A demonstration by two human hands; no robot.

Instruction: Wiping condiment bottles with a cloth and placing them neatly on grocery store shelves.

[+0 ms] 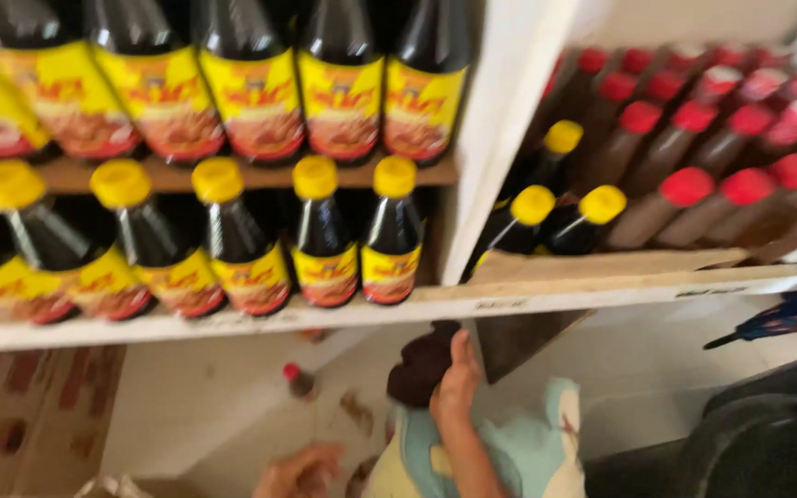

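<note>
Right hand (457, 383) grips a dark brown cloth (422, 364) just under the white shelf (325, 314) edge; left hand (302, 470) hangs low, blurred, grip unclear. Yellow-capped sauce bottles (325, 231) stand shelved above, untouched.

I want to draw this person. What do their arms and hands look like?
Both are bare: no gloves, sleeves, rings or watch show. The right hand has a long thin forearm. The left hand is blurry at the bottom edge, so only part shows.

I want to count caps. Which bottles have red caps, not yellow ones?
The red-capped bottles lie tilted on the right-hand shelf, behind three yellow-capped ones. The dark bottles on the left shelves all have yellow caps.
</note>
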